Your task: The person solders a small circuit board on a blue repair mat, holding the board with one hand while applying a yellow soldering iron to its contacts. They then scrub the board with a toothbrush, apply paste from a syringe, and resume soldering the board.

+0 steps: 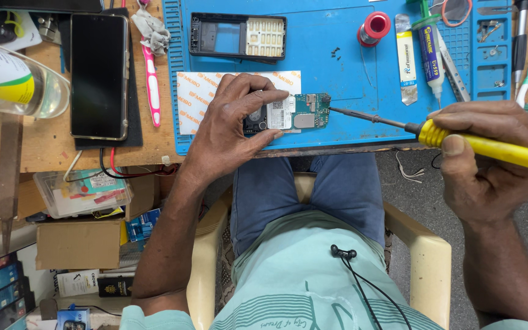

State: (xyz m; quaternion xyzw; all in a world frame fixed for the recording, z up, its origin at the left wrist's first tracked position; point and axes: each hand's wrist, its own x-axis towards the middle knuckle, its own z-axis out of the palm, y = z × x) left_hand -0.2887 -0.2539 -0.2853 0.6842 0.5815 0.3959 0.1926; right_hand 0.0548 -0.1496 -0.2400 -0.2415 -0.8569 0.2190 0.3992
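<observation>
Soldering at a circuit board

The left hand (233, 125) pins the circuit board (294, 112) to the blue mat (337, 73); the right hand (490, 159) grips a yellow soldering iron (459, 139), tip at the board's edge.

A phone repair workshop: blue work mat (337, 67), solder spool (374, 27), soldering iron (459, 137), bare circuit board (297, 111), wooden table (44, 143).

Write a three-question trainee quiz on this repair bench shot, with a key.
1. True or false: the left hand pins the circuit board to the blue mat.
2. The right hand holds: A) the pink toothbrush B) the yellow-handled soldering iron C) the red spool.
3. Fill in: the iron's tip meets the board's ____ edge in the picture.

Key: 1 true; 2 B; 3 right.
</observation>
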